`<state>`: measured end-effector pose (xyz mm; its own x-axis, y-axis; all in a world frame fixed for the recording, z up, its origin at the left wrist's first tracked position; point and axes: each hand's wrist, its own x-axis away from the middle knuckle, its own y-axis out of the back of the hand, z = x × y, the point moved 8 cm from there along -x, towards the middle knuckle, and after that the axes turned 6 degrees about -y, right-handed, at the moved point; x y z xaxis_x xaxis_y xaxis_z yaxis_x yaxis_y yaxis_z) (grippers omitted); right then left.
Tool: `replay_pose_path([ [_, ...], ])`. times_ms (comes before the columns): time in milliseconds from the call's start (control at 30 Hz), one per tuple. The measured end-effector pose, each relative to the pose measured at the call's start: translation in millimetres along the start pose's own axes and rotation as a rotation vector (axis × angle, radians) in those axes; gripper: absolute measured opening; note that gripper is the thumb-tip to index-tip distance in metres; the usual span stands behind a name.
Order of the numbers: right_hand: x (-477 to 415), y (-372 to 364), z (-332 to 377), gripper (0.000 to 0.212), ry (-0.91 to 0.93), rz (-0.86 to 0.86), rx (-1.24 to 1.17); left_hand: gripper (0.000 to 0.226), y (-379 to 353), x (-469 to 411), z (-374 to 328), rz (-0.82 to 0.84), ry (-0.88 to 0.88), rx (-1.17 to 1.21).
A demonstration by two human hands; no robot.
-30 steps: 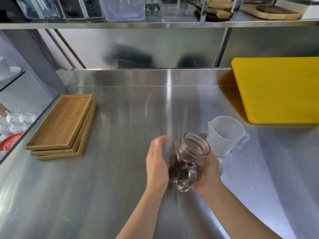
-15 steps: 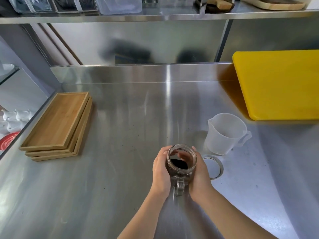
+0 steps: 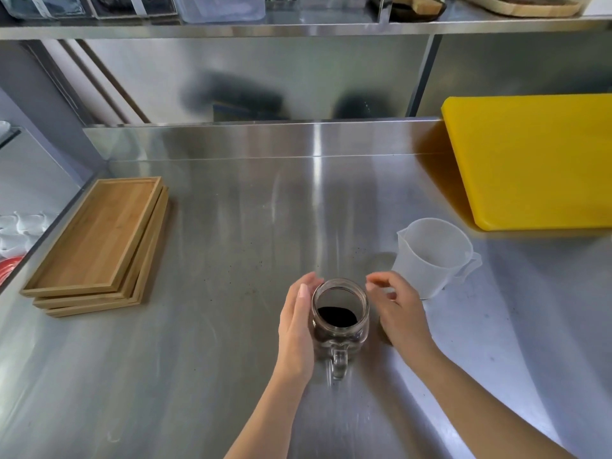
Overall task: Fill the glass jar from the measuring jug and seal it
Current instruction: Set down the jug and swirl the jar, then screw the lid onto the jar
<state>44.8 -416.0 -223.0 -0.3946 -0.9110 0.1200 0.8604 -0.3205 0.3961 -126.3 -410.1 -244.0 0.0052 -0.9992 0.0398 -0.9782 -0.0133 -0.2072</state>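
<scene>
Jug (image 3: 432, 256) (empty) and trays (image 3: 96, 246) flank the jar (image 3: 341, 318).

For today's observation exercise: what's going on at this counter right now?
A person stands a glass jar on the steel counter. It holds something dark and has no lid. The left hand rests against its side; the right hand hovers open beside it. The measuring jug sits empty behind.
</scene>
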Motion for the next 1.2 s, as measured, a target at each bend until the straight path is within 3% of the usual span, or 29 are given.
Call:
replay_pose_path([
  [67,-8,4,-3,0.021,0.108,0.016,0.349,0.059,-7,1,-7,0.174,-0.022,-0.068],
  [133,-10,4,-11,0.045,0.083,0.083,0.620,0.078,-17,3,-15,0.338,-0.026,-0.210],
  [267,-6,3,-32,0.082,-0.061,0.301,1.007,0.108,-19,1,-22,0.422,-0.022,-0.533],
  [400,-5,5,-40,0.082,-0.149,0.353,1.056,0.121,-19,3,-19,0.487,-0.020,-0.663],
  [533,-6,3,-41,0.068,-0.114,0.373,1.096,0.110,-17,6,-18,0.491,-0.078,-0.728],
  [733,-11,14,-21,0.063,-0.084,0.240,0.814,0.080,-18,11,-16,0.504,-0.077,-0.681],
  [1033,-1,38,57,0.051,0.201,-0.017,0.420,0.072,-16,14,-9,0.498,-0.029,-0.541],
  [1200,19,36,84,0.036,0.304,-0.035,0.149,0.074,-14,16,-7,0.462,-0.032,-0.517],
])
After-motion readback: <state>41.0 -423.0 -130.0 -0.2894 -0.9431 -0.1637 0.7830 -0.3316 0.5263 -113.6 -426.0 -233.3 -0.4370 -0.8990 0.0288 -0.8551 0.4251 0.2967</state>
